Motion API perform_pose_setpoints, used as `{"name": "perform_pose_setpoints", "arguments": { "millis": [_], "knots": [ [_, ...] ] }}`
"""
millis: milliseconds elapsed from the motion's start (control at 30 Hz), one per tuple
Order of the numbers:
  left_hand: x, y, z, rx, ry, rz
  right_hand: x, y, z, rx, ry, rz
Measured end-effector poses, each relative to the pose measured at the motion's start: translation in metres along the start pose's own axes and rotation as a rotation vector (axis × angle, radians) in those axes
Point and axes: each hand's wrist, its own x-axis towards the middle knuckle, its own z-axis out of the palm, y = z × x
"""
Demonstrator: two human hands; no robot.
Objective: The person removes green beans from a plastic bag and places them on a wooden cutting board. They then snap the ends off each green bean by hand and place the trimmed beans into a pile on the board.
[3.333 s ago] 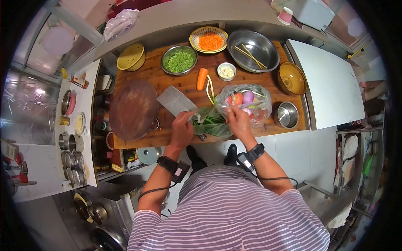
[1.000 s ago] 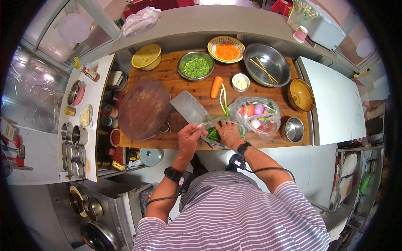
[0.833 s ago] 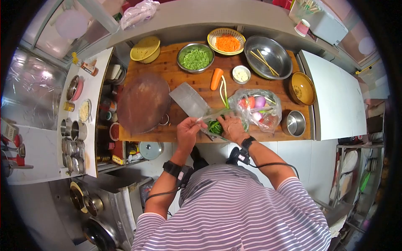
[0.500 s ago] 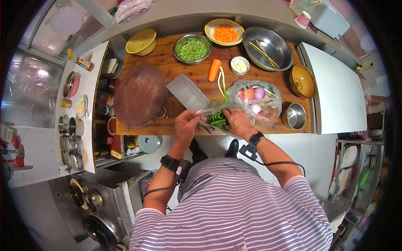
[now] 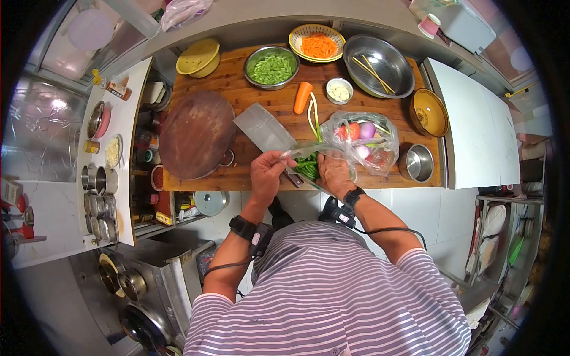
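My left hand [image 5: 266, 175] pinches the rim of a clear plastic bag [image 5: 329, 151] at the table's front edge. Green chili peppers [image 5: 307, 167] lie inside its mouth. My right hand [image 5: 336, 176] is in the bag opening, fingers curled against the peppers and partly hidden by film. A cleaver [image 5: 265, 127] lies flat just beyond my left hand, its handle partly under the bag. Past my right hand sits another clear bag [image 5: 385, 155] with a tomato [image 5: 350, 131] and purple onion [image 5: 367, 130]. Scallion stalks [image 5: 313, 118] and a peeled carrot [image 5: 303, 98] lie farther back.
A round chopping board [image 5: 198, 135] occupies the table's left. Along the back stand a yellow basin [image 5: 199, 58], a bowl of cut green vegetable [image 5: 272, 70], a carrot basket [image 5: 317, 44] and a steel basin [image 5: 380, 68] with chopsticks. Garlic [image 5: 339, 91], a brown bowl [image 5: 429, 113] and a steel cup [image 5: 417, 164] are nearby.
My left hand has shifted slightly right with the bag's rim. My right hand has moved a little lower in the bag opening. The surrounding dishes stay in place.
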Motion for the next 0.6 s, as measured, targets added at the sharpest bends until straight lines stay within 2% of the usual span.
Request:
{"name": "perform_pose_setpoints", "arguments": {
  "millis": [67,133,200,267,333,433,533,600],
  "knots": [
    [0.003,0.001,-0.002,0.032,0.019,0.024,0.005,0.002,0.002,-0.004,0.023,-0.007],
    [0.002,0.003,-0.002,0.02,0.009,0.047,0.008,0.006,-0.001,0.042,-0.087,0.005],
    [0.001,0.004,-0.002,0.008,-0.004,0.068,0.003,0.007,-0.005,0.063,-0.068,-0.007],
    [0.0,0.002,-0.002,0.015,0.017,0.009,0.002,0.009,-0.012,0.081,-0.048,-0.018],
    [0.001,-0.004,-0.001,0.0,0.017,0.025,0.001,0.006,-0.022,0.142,-0.257,0.033],
    [0.002,-0.006,-0.001,-0.013,0.01,0.039,-0.003,0.0,-0.027,0.059,-0.228,0.028],
    [0.002,-0.007,-0.001,-0.013,0.001,0.05,0.001,-0.001,0.009,0.01,-0.105,0.053],
    [0.002,-0.006,0.0,-0.014,-0.005,0.064,0.002,0.0,0.003,0.028,-0.111,0.045]
  ]
}}
